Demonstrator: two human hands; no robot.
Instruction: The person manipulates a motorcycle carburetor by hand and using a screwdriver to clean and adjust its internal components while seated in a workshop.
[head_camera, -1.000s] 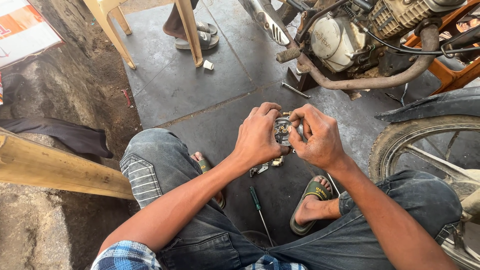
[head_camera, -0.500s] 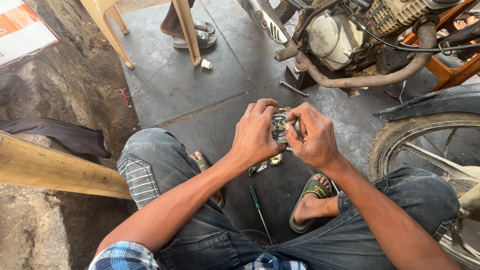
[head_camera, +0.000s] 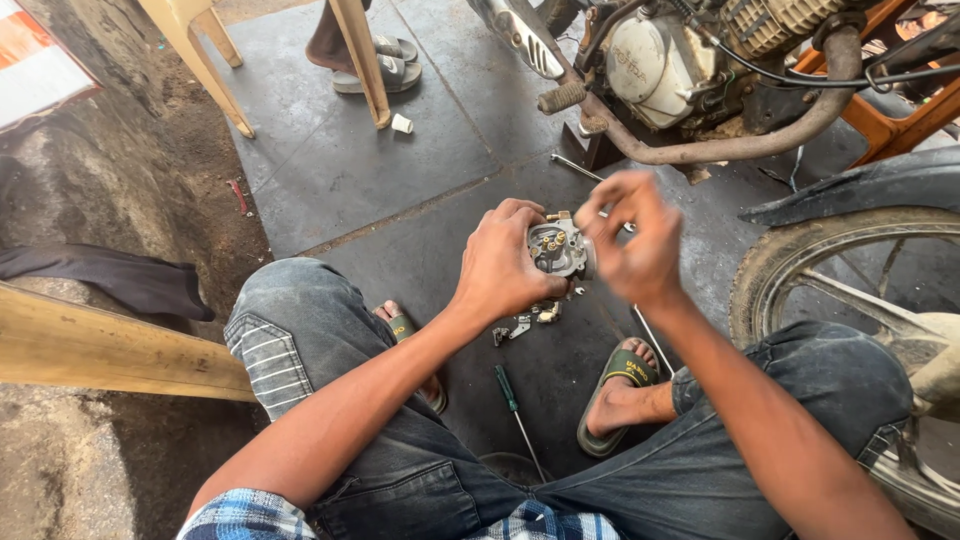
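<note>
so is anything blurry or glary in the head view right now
In the head view, the right hand is smeared by motion blur; the left hand and the small metal carburettor it grips are sharp. Lighting is soft daylight with faint shadows, and the only mild shine is on the motorcycle engine cover.

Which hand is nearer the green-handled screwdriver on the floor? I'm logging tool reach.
Left. The left hand, gripping the small metal engine part, is above and just left of the screwdriver. The right hand is raised farther up and to its right.
</note>
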